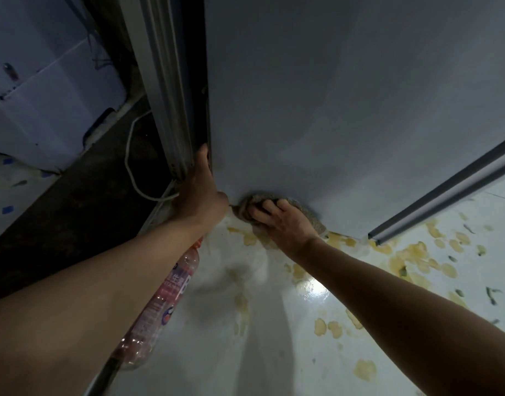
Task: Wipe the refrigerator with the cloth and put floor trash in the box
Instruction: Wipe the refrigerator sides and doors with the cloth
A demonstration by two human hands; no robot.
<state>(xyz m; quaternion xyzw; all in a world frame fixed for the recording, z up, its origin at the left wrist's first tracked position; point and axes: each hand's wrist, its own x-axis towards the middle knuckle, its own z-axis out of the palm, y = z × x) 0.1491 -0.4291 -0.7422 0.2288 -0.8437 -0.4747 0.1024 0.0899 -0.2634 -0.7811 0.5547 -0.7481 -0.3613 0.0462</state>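
A: Refrigerator [345, 95] side panel is getting wiped at its bottom edge, just above the floor [245, 338].
B: Hands?
A: Right hand [282, 221] is clutching the cloth [308, 212], pressing it against the panel. Left hand [201, 190] is resting fingers-straight on the panel's left corner, probably bracing.
B: Trash?
A: Plastic bottle [162, 307] is lying left of the panel, under the left forearm. No box showing.

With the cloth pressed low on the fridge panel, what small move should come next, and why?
Probably sweep the cloth sideways to the right along the panel's bottom edge. The right hand presses it at the left end of that edge, the left hand braces the corner, and yellowish stains lie on the floor to the right.
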